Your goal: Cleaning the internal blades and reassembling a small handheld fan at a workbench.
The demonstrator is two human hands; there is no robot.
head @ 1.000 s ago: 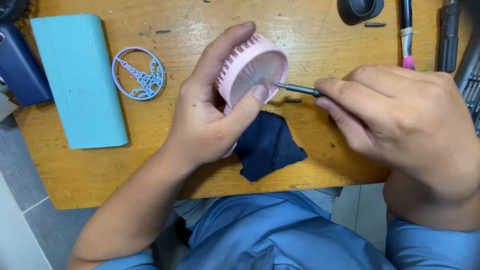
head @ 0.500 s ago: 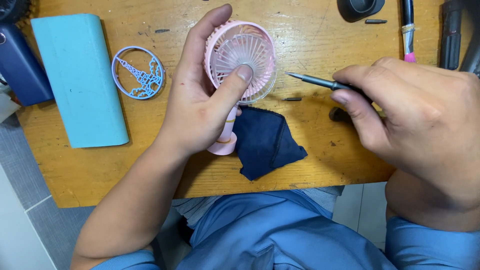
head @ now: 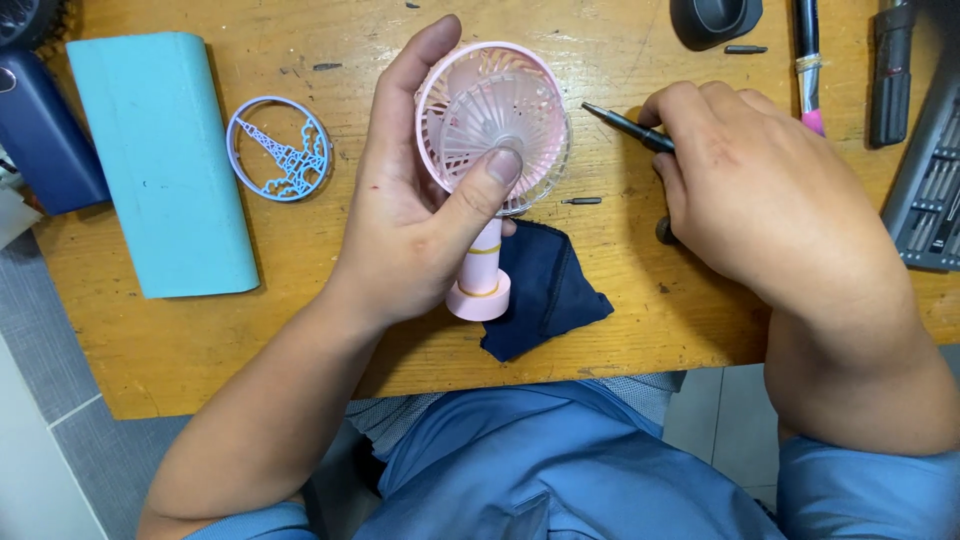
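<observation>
My left hand [head: 420, 215] grips a small pink handheld fan [head: 492, 130], thumb pressed on the hub of its round grille, the handle pointing toward me. My right hand [head: 760, 195] holds a thin dark screwdriver [head: 628, 126] whose tip points left, just clear of the fan's right edge. A loose screwdriver bit [head: 581, 201] lies on the wooden table [head: 300, 330] between the fan and my right hand. A dark blue cloth [head: 545, 290] lies under the fan's handle.
A light blue box [head: 160, 160] and a blue round openwork grille [head: 279, 148] lie left. A dark blue device [head: 40, 130] sits at the far left edge. Tools, a black holder [head: 715, 20] and a bit case [head: 930, 190] line the back right.
My left hand has turned the fan so its grille faces up and lowered it. My right hand has drawn the screwdriver away from the fan, to the right.
</observation>
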